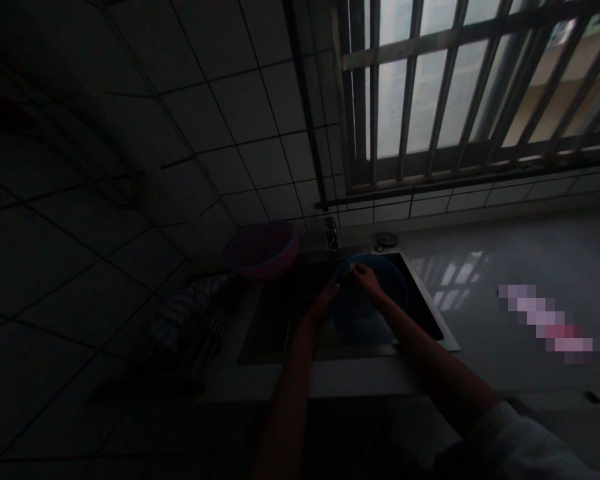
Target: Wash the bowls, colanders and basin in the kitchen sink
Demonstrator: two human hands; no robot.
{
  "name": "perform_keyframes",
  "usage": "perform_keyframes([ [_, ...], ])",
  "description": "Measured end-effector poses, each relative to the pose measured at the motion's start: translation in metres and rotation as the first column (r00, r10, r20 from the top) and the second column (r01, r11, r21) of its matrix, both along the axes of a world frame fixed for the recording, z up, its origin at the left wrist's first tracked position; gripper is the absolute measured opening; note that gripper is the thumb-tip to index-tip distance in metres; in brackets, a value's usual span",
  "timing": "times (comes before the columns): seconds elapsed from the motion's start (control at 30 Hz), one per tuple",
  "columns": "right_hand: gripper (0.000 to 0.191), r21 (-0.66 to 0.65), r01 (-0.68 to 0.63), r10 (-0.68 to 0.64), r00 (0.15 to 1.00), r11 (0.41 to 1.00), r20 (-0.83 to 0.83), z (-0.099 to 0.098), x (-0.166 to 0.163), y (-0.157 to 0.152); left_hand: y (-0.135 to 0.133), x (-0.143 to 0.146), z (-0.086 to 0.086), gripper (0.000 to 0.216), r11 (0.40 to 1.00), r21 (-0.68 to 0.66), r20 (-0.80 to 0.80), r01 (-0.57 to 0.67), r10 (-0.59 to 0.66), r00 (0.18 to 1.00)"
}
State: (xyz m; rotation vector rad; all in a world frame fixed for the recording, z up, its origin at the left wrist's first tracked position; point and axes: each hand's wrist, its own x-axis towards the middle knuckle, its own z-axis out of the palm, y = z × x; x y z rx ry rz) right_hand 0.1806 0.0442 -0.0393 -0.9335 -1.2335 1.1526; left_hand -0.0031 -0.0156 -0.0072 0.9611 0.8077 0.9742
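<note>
Two hands, round blue basin (375, 300), dim

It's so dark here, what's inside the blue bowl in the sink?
Both hands, left and right, reach into the blue bowl. The right pinches something small and pale. The bowl's bottom is too dark to see.

The scene is very dim and underexposed. Daylight enters only through the barred window (475, 87) at upper right, which is blown out to pale glare. It reflects as soft patches on the grey stone bench (450, 277). The tiled wall (130, 167) sinks into near-black shadow, and its lines bow from wide-angle distortion.
</note>
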Motion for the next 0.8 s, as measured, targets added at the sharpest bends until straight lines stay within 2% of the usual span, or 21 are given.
perform_keyframes([
  [0.03, 0.046, 0.01, -0.032, 0.032, 0.999, 0.999, 0.012, -0.001, 0.001, -0.001, 0.001, -0.001, 0.0, 0.058, 1.0, -0.008, 0.0, -0.003, 0.003, 1.0],
  [0.1, 0.046, 0.005, -0.248, 0.247, 0.967, 0.969, 0.065, -0.005, -0.004, -0.006, 0.003, -0.005, -0.003, 0.052, 0.997, -0.068, -0.014, -0.042, 0.041, 0.999],
  [0.17, 0.046, -0.053, -0.518, 0.52, 0.843, 0.854, 0.136, -0.012, -0.016, -0.015, 0.006, -0.01, -0.007, 0.053, 0.977, -0.183, -0.096, -0.105, 0.089, 0.991],
  [0.2, 0.047, -0.088, -0.607, 0.613, 0.773, 0.79, 0.165, -0.016, -0.023, -0.02, 0.008, -0.012, -0.008, 0.057, 0.961, -0.238, -0.156, -0.141, 0.106, 0.982],
  [0.23, 0.046, -0.11, -0.648, 0.657, 0.731, 0.753, 0.184, -0.019, -0.028, -0.023, 0.009, -0.013, -0.009, 0.06, 0.945, -0.277, -0.21, -0.173, 0.116, 0.971],
  [0.27, 0.046, -0.114, -0.645, 0.654, 0.732, 0.756, 0.191, -0.021, -0.033, -0.025, 0.01, -0.013, -0.009, 0.062, 0.934, -0.298, -0.244, -0.196, 0.124, 0.962],
  [0.33, 0.046, -0.076, -0.52, 0.525, 0.834, 0.851, 0.173, -0.02, -0.035, -0.024, 0.01, -0.011, -0.008, 0.059, 0.936, -0.29, -0.226, -0.201, 0.137, 0.964],
  [0.4, 0.045, -0.021, -0.284, 0.284, 0.948, 0.958, 0.145, -0.013, -0.03, -0.019, 0.008, -0.005, -0.005, 0.055, 0.955, -0.258, -0.14, -0.146, 0.113, 0.984],
  [0.43, 0.044, 0.0, -0.163, 0.161, 0.977, 0.987, 0.14, -0.008, -0.025, -0.016, 0.007, -0.002, -0.004, 0.053, 0.965, -0.234, -0.1, -0.117, 0.096, 0.99],
  [0.5, 0.043, 0.032, 0.028, -0.032, 0.989, 0.999, 0.144, 0.001, -0.016, -0.01, 0.005, 0.003, -0.001, 0.052, 0.982, -0.167, -0.057, -0.093, 0.085, 0.995],
  [0.57, 0.042, 0.05, 0.078, -0.085, 0.986, 0.996, 0.141, 0.005, -0.012, -0.01, 0.004, 0.005, 0.0, 0.052, 0.988, -0.103, -0.064, -0.116, 0.11, 0.992],
  [0.6, 0.041, 0.047, 0.028, -0.034, 0.989, 0.999, 0.144, 0.004, -0.013, -0.012, 0.003, 0.004, 0.0, 0.052, 0.987, -0.083, -0.08, -0.136, 0.129, 0.988],
  [0.67, 0.037, -0.01, -0.219, 0.217, 0.958, 0.976, 0.186, -0.003, -0.019, -0.019, 0.004, 0.0, -0.001, 0.053, 0.983, -0.072, -0.126, -0.171, 0.161, 0.979],
  [0.7, 0.034, -0.071, -0.382, 0.388, 0.894, 0.921, 0.224, -0.008, -0.023, -0.023, 0.004, -0.002, -0.001, 0.054, 0.981, -0.071, -0.145, -0.183, 0.171, 0.974],
  [0.73, 0.031, -0.148, -0.526, 0.546, 0.797, 0.838, 0.257, -0.014, -0.028, -0.027, 0.005, -0.005, -0.001, 0.055, 0.98, -0.064, -0.157, -0.187, 0.175, 0.972],
  [0.77, 0.028, -0.221, -0.623, 0.661, 0.696, 0.75, 0.28, -0.02, -0.033, -0.03, 0.005, -0.007, -0.002, 0.055, 0.983, -0.05, -0.154, -0.179, 0.169, 0.973],
  [0.8, 0.025, -0.269, -0.669, 0.721, 0.629, 0.692, 0.291, -0.025, -0.036, -0.032, 0.006, -0.009, -0.002, 0.055, 0.987, -0.032, -0.141, -0.16, 0.155, 0.978],
])
